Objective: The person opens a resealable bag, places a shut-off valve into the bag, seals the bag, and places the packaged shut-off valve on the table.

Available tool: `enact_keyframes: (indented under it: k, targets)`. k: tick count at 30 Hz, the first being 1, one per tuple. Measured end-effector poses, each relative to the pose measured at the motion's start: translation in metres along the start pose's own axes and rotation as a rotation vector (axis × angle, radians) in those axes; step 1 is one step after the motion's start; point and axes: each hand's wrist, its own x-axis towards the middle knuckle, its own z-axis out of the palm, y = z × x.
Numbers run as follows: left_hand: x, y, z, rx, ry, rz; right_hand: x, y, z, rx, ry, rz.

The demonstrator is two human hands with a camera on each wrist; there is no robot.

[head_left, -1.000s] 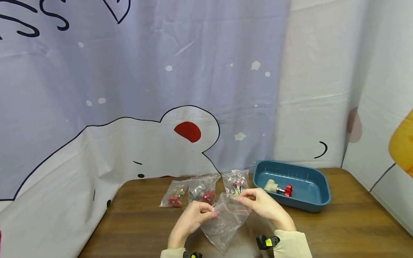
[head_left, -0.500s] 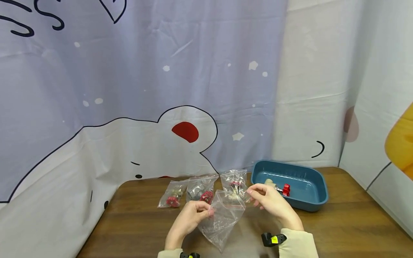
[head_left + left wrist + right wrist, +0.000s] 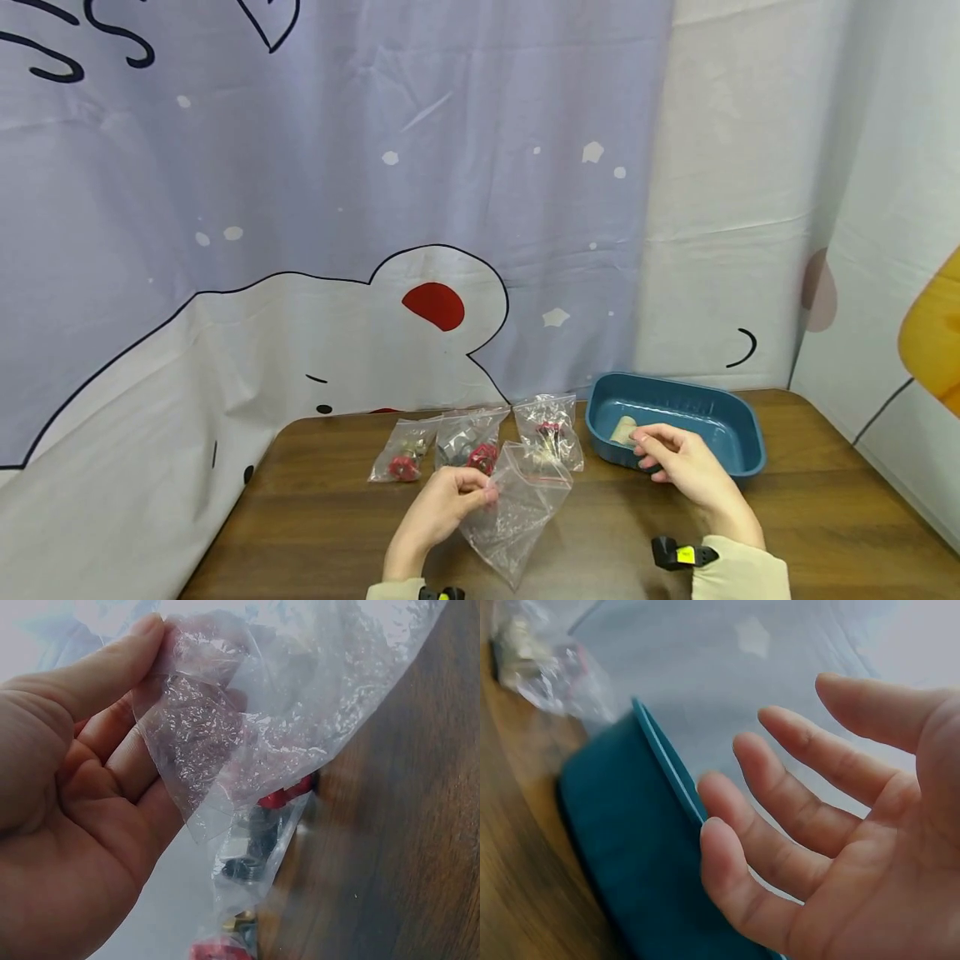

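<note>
My left hand (image 3: 447,510) pinches a clear zip-lock bag (image 3: 522,508) by its edge, and the bag hangs over the table with nothing seen inside. In the left wrist view the thumb lies on the crinkled plastic (image 3: 202,727), with the fingers behind it. My right hand (image 3: 693,471) is over the near rim of the blue tray (image 3: 720,402), fingers loosely bent and apart, holding nothing. A beige valve body (image 3: 622,430) lies in the tray close to those fingertips; the hand hides its red handle. The right wrist view shows the tray's outer wall (image 3: 645,847) beyond the fingers.
Three filled clear bags lie along the back of the wooden table (image 3: 322,517): one with a red-handled brass valve (image 3: 405,467), one with a grey and red valve (image 3: 480,457), one with another red-handled valve (image 3: 549,429). A printed curtain (image 3: 450,167) hangs behind.
My right hand has let go of the zip-lock bag and moved right to the tray, covering the valve's red handle. My left hand keeps its hold on the bag.
</note>
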Motion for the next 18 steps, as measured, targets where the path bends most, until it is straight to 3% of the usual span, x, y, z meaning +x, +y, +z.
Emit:
enact_keyframes:
  k: [4,8,13,18]
  targets:
    - [0.000,0.001,-0.001,0.011,-0.025,0.004,-0.005,0.004,-0.015,0.067,0.061,0.025]
    - [0.001,0.003,-0.001,0.050,-0.042,0.009,-0.007,0.010,-0.030,0.225,0.087,0.079]
    - [0.002,0.004,0.000,0.099,-0.046,0.022,-0.001,0.017,-0.046,0.430,0.063,0.158]
    - [0.003,0.003,0.002,0.092,-0.059,0.023,0.010,0.021,-0.061,0.502,-0.003,0.221]
